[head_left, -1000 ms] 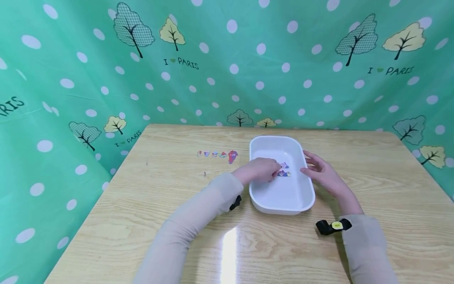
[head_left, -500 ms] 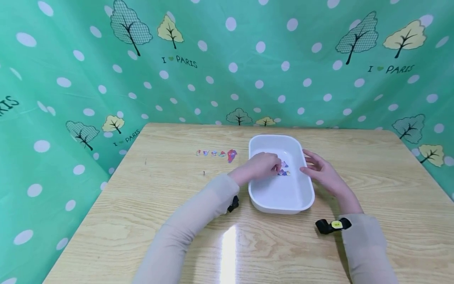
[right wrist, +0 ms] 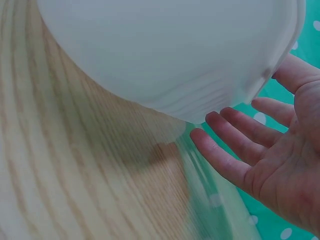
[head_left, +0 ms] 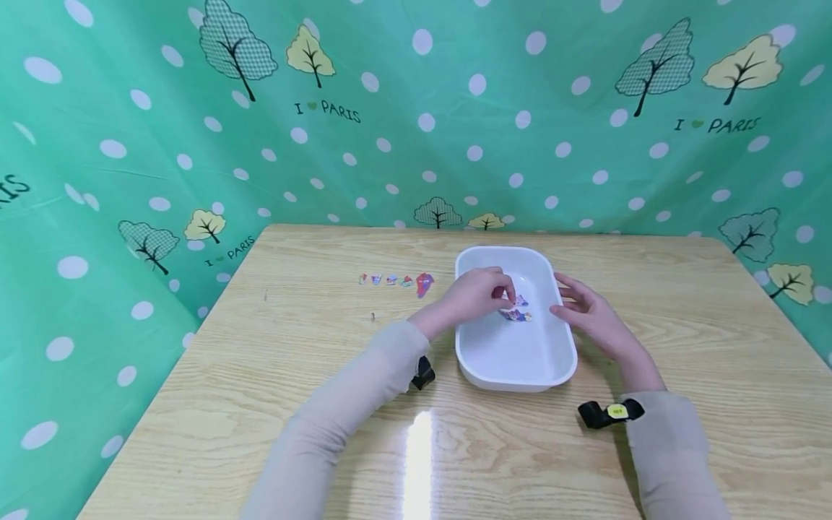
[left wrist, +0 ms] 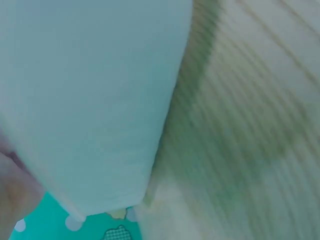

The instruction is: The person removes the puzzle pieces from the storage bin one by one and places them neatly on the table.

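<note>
A white bin (head_left: pixel 520 361) stands on the table with small printed cutouts inside, a purple-and-blue one (head_left: pixel 520 316) among them. Over these bends the left hand (head_left: pixel 479 292), fingers curled, their tips beside the upper cutout (head_left: pixel 522 300); whether they pinch it cannot be told. On the bin's right side rests the right hand (head_left: pixel 594 318), thumb at the rim, other fingers spread. Those fingers look fairly straight by the outer wall (right wrist: pixel 150 55) in the right wrist view. Only part of the left hand (left wrist: pixel 17 192) shows in the left wrist view, beyond the bin wall (left wrist: pixel 95 100).
Left of the bin, several small cutouts lie in a row on the wooden table (head_left: pixel 292 347), with a larger red one (head_left: pixel 424 284) at its right end. A tiny dark item (head_left: pixel 373 316) lies below the row. A green dotted cloth (head_left: pixel 364 166) hangs behind.
The left hand has moved slightly up and left within the bin, uncovering more of the lower cutout. The right hand has stayed at the bin's side.
</note>
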A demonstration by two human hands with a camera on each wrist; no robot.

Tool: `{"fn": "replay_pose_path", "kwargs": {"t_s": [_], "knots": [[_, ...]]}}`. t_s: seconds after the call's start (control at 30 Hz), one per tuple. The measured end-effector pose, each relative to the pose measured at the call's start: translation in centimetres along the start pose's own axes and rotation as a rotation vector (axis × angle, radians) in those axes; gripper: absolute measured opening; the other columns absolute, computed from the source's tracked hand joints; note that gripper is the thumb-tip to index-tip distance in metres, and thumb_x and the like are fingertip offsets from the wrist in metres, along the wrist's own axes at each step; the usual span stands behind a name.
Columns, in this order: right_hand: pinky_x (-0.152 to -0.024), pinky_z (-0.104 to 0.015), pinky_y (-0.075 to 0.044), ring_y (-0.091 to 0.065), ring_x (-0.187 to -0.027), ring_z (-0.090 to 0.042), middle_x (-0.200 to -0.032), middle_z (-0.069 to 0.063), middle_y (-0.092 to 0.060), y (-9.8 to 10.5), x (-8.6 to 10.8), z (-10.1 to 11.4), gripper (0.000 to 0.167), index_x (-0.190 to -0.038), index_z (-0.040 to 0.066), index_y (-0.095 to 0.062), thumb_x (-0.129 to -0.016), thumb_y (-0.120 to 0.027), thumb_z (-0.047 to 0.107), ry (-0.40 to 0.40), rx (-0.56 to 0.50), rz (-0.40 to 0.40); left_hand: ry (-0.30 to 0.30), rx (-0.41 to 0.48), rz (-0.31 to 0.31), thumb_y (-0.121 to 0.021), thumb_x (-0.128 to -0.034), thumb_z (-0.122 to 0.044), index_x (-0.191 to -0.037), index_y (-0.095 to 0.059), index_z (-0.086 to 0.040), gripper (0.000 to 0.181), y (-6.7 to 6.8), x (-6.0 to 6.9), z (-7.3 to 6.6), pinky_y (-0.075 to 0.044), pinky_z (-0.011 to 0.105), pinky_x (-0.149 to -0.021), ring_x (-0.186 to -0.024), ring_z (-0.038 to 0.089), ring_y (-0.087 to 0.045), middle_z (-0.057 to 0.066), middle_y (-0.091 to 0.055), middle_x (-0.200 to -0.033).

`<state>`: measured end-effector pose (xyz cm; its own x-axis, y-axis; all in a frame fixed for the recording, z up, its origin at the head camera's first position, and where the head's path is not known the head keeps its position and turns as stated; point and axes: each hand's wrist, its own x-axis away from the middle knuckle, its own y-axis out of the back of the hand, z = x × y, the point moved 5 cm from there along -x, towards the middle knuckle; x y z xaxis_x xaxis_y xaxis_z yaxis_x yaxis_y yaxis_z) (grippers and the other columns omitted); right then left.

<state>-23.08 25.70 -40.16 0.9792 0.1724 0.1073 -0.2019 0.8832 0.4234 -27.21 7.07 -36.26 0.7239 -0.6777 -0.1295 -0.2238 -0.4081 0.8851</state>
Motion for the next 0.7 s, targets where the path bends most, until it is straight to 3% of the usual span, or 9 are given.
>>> {"fn": "replay_pose_path", "kwargs": {"t_s": [0.23,0.5,0.7], "knots": [[-0.082,-0.023,-0.049,-0.041,-0.121,-0.037,-0.139,-0.022,-0.033,0.0,0.0,0.1,0.071,-0.146,0.017,-0.015,-0.090,-0.056,0.028,-0.010,0.005,-0.006,0.030,0.056,-0.050,-0.068,-0.0811,-0.025,-0.085,-0.066,-0.020,0.006,1.8,0.9,0.6,-0.040,0.017,-0.058,-0.068,0.007,-0.047,-0.006,-0.053,-0.074],[-0.080,-0.019,-0.048,-0.041,-0.120,-0.037,-0.139,-0.022,-0.033,0.1,-0.2,-0.1,0.070,-0.146,0.015,-0.015,-0.090,-0.056,0.026,0.003,-0.006,-0.007,0.129,0.140,-0.122,-0.068,-0.0810,-0.025,-0.085,-0.066,-0.022,0.005,3.1,2.1,2.4,-0.043,0.020,-0.062,-0.071,0.007,-0.051,-0.008,-0.056,-0.074],[-0.080,-0.019,-0.048,-0.041,-0.120,-0.037,-0.139,-0.022,-0.033,0.1,-0.1,-0.1,0.071,-0.146,0.015,-0.015,-0.090,-0.056,0.026,0.004,-0.005,-0.004,0.200,0.253,-0.165,-0.067,-0.0825,-0.024,-0.089,-0.069,-0.019,0.009,4.4,3.1,4.1,-0.046,0.021,-0.063,-0.073,0.009,-0.055,-0.005,-0.060,-0.077]]}}
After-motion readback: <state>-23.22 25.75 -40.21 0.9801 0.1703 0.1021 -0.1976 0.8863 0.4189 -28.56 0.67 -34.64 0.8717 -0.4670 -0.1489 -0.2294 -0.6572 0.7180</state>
